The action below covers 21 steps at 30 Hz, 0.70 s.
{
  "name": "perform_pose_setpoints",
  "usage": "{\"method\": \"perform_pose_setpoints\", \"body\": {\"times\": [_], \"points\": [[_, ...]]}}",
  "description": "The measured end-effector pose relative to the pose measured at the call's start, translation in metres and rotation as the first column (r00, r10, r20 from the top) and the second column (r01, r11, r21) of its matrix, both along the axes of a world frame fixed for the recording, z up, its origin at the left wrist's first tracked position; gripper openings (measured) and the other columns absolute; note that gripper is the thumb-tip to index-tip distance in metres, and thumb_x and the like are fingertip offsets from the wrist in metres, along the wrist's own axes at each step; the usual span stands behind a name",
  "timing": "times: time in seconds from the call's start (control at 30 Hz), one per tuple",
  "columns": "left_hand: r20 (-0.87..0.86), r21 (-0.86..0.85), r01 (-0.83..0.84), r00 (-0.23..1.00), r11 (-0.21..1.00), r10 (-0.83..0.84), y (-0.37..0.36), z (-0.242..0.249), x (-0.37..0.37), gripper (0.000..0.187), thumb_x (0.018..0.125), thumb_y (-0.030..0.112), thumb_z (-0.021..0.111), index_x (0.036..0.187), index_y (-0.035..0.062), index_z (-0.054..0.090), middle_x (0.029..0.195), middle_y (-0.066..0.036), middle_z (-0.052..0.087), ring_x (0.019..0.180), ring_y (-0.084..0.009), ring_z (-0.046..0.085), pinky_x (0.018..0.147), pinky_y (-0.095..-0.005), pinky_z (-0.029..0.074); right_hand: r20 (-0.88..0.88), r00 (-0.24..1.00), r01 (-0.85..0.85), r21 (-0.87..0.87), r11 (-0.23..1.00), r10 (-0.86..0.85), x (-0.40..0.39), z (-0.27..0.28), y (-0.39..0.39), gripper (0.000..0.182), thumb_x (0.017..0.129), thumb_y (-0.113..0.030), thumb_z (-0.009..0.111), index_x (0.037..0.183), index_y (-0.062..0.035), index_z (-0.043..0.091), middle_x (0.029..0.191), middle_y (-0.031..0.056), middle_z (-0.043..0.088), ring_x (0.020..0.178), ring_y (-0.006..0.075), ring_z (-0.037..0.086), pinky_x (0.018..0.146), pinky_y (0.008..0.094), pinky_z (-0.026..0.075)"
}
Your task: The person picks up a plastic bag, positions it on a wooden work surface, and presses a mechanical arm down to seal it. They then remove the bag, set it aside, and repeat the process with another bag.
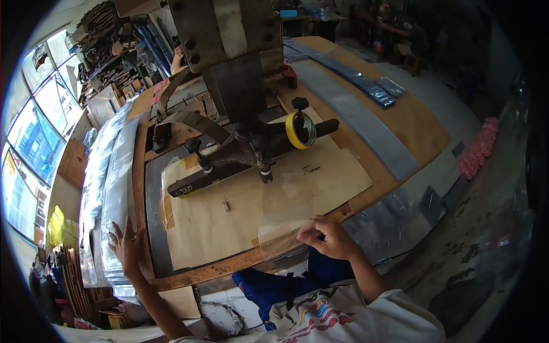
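Note:
My left hand (127,247) lies with its fingers spread on the stack of clear plastic sheets (121,200) at the left of the table. Between the thumb and fingers of my right hand (329,237) is the edge of a thin clear plastic sheet (283,220), which hangs over the front part of a pale board (211,234). Above the board stands a dark metal press (246,143) with a long bar under it. A yellow tape roll (300,130) hangs on the press. A small metal piece (226,206) rests on the board.
Long plastic strips (360,123) lie on the brown table surface at the right. More clear plastic (389,223) is at the front right. Pink material (479,148) is at the far right. Another person's hand (178,59) shows behind the press. Windows and shelves stand at the left.

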<state>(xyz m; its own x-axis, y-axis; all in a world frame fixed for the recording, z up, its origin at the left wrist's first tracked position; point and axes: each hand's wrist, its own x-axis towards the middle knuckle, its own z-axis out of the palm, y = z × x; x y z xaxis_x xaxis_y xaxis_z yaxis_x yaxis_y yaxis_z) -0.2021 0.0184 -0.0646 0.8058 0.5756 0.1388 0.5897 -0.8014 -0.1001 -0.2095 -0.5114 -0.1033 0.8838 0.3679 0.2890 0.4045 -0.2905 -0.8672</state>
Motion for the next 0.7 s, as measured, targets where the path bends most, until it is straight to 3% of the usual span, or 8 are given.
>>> {"method": "perform_pose_setpoints", "body": {"times": [0.1, 0.23, 0.27, 0.3, 0.43, 0.5, 0.63, 0.7], "points": [[0.077, -0.090, -0.099, 0.991, 0.991, 0.106, 0.014, 0.005, -0.008, 0.059, 0.100, 0.058, 0.048, 0.154, 0.0344, 0.042, 0.164, -0.018, 0.029, 0.151, -0.0421, 0.024, 0.123, -0.0577, 0.011, 0.040, 0.999, 0.016, -0.073, 0.997, -0.013, 0.002, 0.004, 0.000, 0.026, 0.096, -0.032, 0.069, 0.097, -0.0063, 0.070, 0.091, 0.0082, 0.070, 0.089, 0.0253, 0.068, 0.079, 0.0356, 0.052], [0.164, -0.098, -0.102, 0.980, 0.990, 0.117, 0.024, -0.005, -0.017, 0.054, 0.106, 0.044, 0.044, 0.152, 0.0168, 0.046, 0.160, -0.018, 0.036, 0.151, -0.0410, 0.026, 0.123, -0.0579, 0.012, 0.024, 1.000, 0.009, -0.088, 0.996, -0.007, 0.004, 0.003, -0.002, 0.026, 0.096, -0.032, 0.069, 0.097, -0.0061, 0.071, 0.092, 0.0088, 0.071, 0.088, 0.0238, 0.070, 0.076, 0.0353, 0.053], [0.250, -0.026, 0.010, 0.968, 1.000, -0.004, 0.007, -0.001, -0.020, 0.047, 0.106, 0.032, 0.049, 0.147, 0.0089, 0.050, 0.154, -0.021, 0.043, 0.147, -0.0397, 0.034, 0.121, -0.0559, 0.021, 0.010, 1.000, 0.011, -0.092, 0.996, -0.010, 0.004, 0.004, -0.002, 0.026, 0.097, -0.032, 0.068, 0.097, -0.0059, 0.071, 0.093, 0.0090, 0.072, 0.088, 0.0233, 0.070, 0.076, 0.0348, 0.053], [0.395, -0.152, 0.217, 0.908, 0.964, -0.143, -0.013, 0.002, -0.025, 0.042, 0.103, 0.025, 0.053, 0.141, 0.0070, 0.055, 0.148, -0.021, 0.049, 0.142, -0.0392, 0.041, 0.117, -0.0536, 0.029, -0.009, 1.000, 0.010, -0.096, 0.995, -0.010, 0.003, 0.005, -0.002, 0.026, 0.097, -0.032, 0.068, 0.097, -0.0056, 0.071, 0.094, 0.0093, 0.072, 0.088, 0.0229, 0.071, 0.075, 0.0344, 0.053], [0.604, -0.494, 0.783, 0.622, 0.378, -0.499, -0.152, 0.032, -0.054, 0.027, 0.089, 0.009, 0.067, 0.116, 0.0015, 0.070, 0.123, -0.017, 0.067, 0.120, -0.0353, 0.063, 0.099, -0.0470, 0.051, -0.108, 0.990, 0.091, -0.031, 0.995, -0.094, 0.003, 0.008, 0.008, 0.031, 0.097, -0.032, 0.068, 0.110, -0.0043, 0.066, 0.083, 0.0092, 0.073, 0.079, 0.0225, 0.073, 0.073, 0.0314, 0.054], [0.589, -0.533, 0.837, 0.473, 0.125, -0.655, -0.207, 0.028, -0.053, 0.039, 0.089, 0.012, 0.069, 0.127, 0.0045, 0.066, 0.134, -0.017, 0.062, 0.128, -0.0364, 0.057, 0.107, -0.0481, 0.045, -0.230, 0.961, 0.154, -0.015, 0.988, -0.153, 0.002, 0.021, 0.019, 0.037, 0.097, -0.033, 0.068, 0.118, -0.0038, 0.062, 0.076, 0.0086, 0.073, 0.073, 0.0225, 0.074, 0.071, 0.0306, 0.054], [0.408, -0.364, 0.922, 0.284, 0.131, -0.867, -0.253, 0.012, -0.020, 0.061, 0.092, 0.030, 0.068, 0.146, 0.0061, 0.049, 0.153, -0.019, 0.045, 0.142, -0.0373, 0.042, 0.120, -0.0509, 0.029, 0.100, 0.933, 0.360, -0.309, 0.880, -0.346, 0.006, 0.016, 0.037, 0.055, 0.096, -0.028, 0.070, 0.138, -0.0011, 0.048, 0.070, 0.0087, 0.070, 0.064, 0.0244, 0.070, 0.062, 0.0321, 0.052], [0.325, -0.314, 0.940, 0.237, 0.132, -0.916, -0.260, -0.002, -0.008, 0.067, 0.094, 0.037, 0.066, 0.149, 0.0057, 0.045, 0.157, -0.019, 0.040, 0.145, -0.0363, 0.038, 0.122, -0.0514, 0.025, 0.106, 0.945, 0.327, -0.326, 0.887, -0.309, 0.008, 0.015, 0.037, 0.056, 0.094, -0.026, 0.071, 0.142, -0.0064, 0.048, 0.069, 0.0100, 0.067, 0.062, 0.0307, 0.067, 0.065, 0.0372, 0.053]]}}
